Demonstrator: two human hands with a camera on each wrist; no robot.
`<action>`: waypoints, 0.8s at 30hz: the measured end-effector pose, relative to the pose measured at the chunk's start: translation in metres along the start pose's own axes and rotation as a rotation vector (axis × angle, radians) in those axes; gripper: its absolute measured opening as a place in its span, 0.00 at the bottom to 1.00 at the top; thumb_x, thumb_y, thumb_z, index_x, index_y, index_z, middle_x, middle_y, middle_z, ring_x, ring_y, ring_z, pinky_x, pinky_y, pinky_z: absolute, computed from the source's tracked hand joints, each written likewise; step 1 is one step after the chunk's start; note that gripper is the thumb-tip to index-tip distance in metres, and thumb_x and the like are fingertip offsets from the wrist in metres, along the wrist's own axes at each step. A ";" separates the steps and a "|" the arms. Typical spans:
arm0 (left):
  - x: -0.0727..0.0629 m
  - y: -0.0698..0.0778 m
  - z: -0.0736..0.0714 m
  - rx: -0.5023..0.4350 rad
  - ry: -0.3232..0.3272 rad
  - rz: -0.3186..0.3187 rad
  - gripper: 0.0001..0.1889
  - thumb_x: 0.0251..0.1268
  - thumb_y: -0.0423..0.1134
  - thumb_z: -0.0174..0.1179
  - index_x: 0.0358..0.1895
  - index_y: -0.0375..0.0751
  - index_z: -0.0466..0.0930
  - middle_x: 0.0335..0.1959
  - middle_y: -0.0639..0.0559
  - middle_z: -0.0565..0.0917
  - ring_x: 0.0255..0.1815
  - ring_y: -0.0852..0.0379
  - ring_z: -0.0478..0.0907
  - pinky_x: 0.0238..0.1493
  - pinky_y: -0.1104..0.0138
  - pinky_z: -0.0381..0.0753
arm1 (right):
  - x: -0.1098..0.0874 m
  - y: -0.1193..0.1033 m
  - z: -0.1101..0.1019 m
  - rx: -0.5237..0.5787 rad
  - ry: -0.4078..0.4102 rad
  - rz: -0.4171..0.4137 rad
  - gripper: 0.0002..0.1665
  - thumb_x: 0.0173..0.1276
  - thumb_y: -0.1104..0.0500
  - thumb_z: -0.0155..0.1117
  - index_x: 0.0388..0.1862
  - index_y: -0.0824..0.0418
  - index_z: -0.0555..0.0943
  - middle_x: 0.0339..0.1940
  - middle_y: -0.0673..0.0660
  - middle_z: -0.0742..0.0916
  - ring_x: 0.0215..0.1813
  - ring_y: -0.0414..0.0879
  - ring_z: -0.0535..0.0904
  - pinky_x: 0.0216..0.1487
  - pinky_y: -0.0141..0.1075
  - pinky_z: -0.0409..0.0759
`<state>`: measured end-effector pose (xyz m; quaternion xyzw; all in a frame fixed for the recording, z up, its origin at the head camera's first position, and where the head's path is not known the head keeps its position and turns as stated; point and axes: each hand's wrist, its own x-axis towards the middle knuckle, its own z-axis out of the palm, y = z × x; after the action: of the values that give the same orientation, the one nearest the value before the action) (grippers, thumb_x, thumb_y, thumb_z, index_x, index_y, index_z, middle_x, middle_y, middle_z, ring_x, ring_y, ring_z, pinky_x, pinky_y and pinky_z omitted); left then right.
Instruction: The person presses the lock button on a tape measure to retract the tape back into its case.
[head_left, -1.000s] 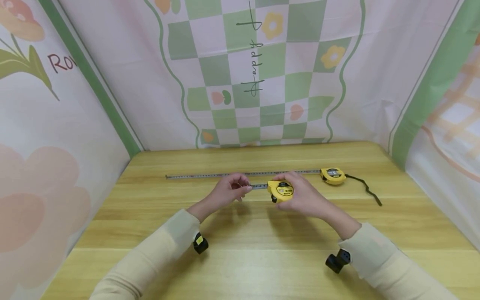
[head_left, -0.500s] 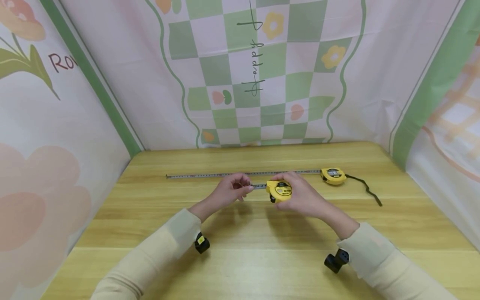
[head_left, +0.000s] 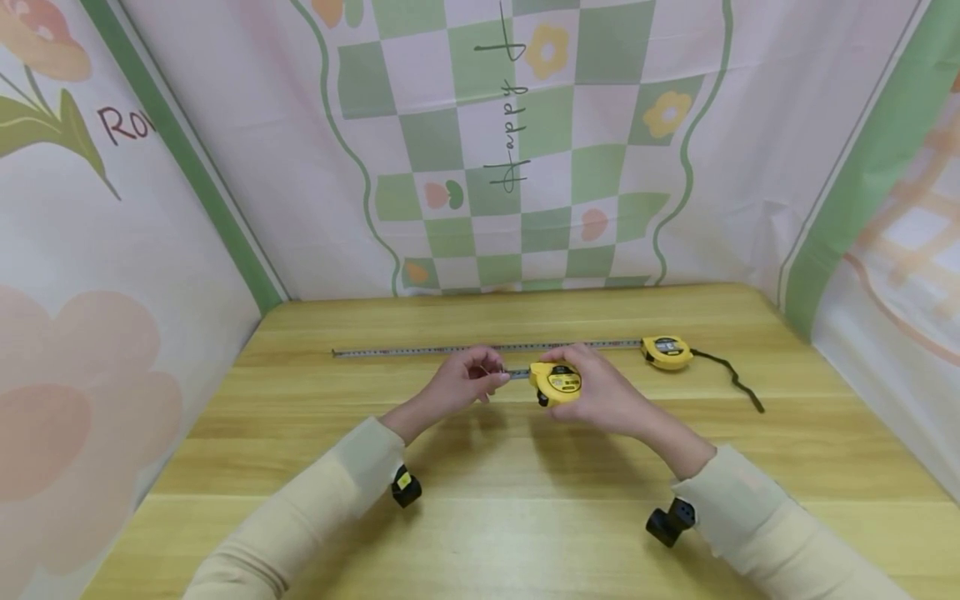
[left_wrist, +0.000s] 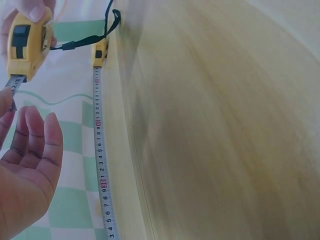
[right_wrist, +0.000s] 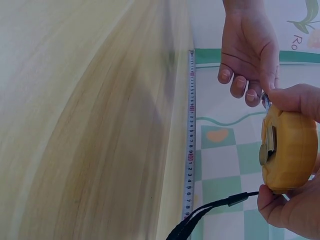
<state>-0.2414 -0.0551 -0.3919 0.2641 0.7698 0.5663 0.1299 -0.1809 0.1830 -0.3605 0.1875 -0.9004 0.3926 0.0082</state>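
In the head view, my right hand (head_left: 611, 393) grips a yellow tape measure (head_left: 560, 383) by its case, held over the table. My left hand (head_left: 459, 387) pinches the end of its blade (head_left: 518, 374) between thumb and forefinger, the other fingers loosely bent. Only a short length of blade shows between case and fingertips. Thumb and fingers of the right hand wrap the case's rounded back in the right wrist view, where a black wrist strap (right_wrist: 215, 204) hangs from it. Behind both hands lies a second yellow tape measure (head_left: 666, 352), its long blade (head_left: 405, 352) stretched out leftward.
The second tape's black strap (head_left: 738, 385) trails right on the wooden table (head_left: 480, 533). Printed fabric (head_left: 547, 200) hangs at the table's back and sides. Small black cameras sit under both cuffs, such as the right camera (head_left: 670, 522).
The right hand has moved slightly left with the tape measure, and the left hand has edged right. Less blade shows between them. The second tape measure stays put.
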 end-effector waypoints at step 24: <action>0.002 0.001 0.004 0.000 -0.014 0.016 0.06 0.68 0.38 0.62 0.42 0.41 0.78 0.36 0.47 0.78 0.34 0.46 0.78 0.38 0.50 0.83 | 0.002 -0.006 0.004 0.018 -0.023 0.012 0.40 0.47 0.62 0.79 0.61 0.60 0.74 0.48 0.58 0.76 0.45 0.51 0.73 0.43 0.42 0.76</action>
<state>-0.2402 -0.0505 -0.3927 0.2742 0.7669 0.5653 0.1309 -0.1799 0.1759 -0.3585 0.1868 -0.8979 0.3985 -0.0061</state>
